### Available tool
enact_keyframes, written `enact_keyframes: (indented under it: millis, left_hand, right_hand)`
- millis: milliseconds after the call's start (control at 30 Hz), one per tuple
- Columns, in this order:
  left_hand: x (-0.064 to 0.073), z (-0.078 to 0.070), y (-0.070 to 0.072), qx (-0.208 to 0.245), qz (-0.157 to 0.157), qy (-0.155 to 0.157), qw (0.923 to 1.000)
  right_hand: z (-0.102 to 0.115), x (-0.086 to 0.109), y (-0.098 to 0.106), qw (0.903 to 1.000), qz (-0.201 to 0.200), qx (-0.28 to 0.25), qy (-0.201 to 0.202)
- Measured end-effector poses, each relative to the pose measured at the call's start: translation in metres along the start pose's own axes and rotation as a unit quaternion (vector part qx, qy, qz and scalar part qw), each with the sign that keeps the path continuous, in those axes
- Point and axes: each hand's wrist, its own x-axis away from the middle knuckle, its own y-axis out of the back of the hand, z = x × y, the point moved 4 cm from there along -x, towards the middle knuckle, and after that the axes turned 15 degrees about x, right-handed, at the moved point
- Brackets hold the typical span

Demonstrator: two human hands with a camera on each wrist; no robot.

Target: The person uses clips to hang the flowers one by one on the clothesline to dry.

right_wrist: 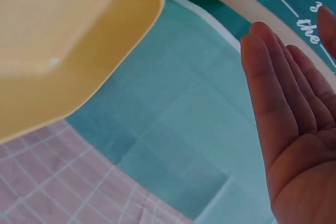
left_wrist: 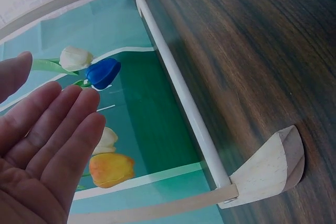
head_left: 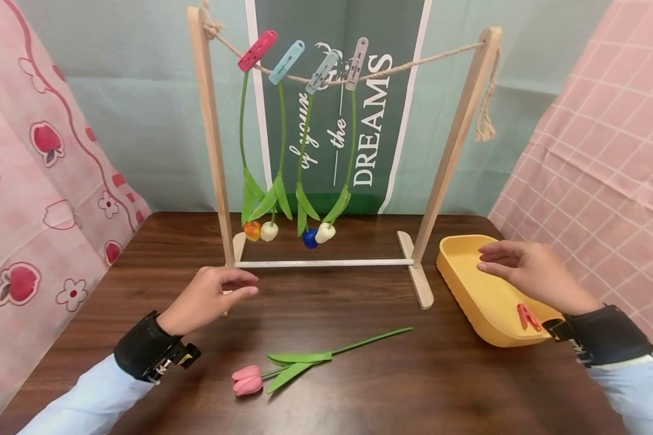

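Observation:
In the head view my left hand [head_left: 209,299] hovers near the rack's left post, fingers relaxed, holding nothing. My right hand [head_left: 533,272] is above the yellow tray [head_left: 462,302], also holding nothing. A red clothespin [head_left: 528,317] lies in that tray. On the table in front rests a pink artificial tulip [head_left: 247,380], its green stem pointing right. Several tulips hang head down from a rope, among them an orange tulip [left_wrist: 111,170], a blue tulip [left_wrist: 103,73] and a white tulip [head_left: 326,232]. Red [head_left: 257,51], blue [head_left: 286,62] and greyish clothespins [head_left: 357,63] clip their stems.
The wooden rack has a left post [head_left: 209,121], a right post [head_left: 457,151] and a white crossbar [head_left: 323,263] low between them. Its rope [head_left: 430,59] sags between the post tops. Behind stands a green curtain with lettering; pink cloths [head_left: 604,181] flank the brown table [head_left: 326,314].

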Motion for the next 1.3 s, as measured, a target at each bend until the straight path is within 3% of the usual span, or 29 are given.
enact_keyframes:
  millis: [400,600,800,1067,1300]
  left_hand:
    - [0.002,0.002,0.0,0.013,0.001,0.014,0.9998]
    - [0.004,0.002,0.0,0.005,-0.003,0.009,0.9999]
    - [0.004,0.001,0.0,-0.008,-0.006,-0.005,0.9999]
    - [0.005,0.003,0.001,-0.007,-0.013,-0.01,0.9998]
    - [0.006,0.002,0.002,-0.004,-0.012,-0.021,0.9997]
  right_hand:
    - [-0.023,0.0,0.007,0.9922,0.074,0.096,0.027]
    - [-0.033,-0.001,0.006,0.9855,0.126,0.11,0.029]
    - [-0.046,-0.001,0.0,0.9716,0.188,0.137,0.044]
    - [-0.061,0.002,-0.016,0.9448,0.256,0.182,0.093]
    - [-0.067,0.005,-0.026,0.9387,0.289,0.166,0.087]
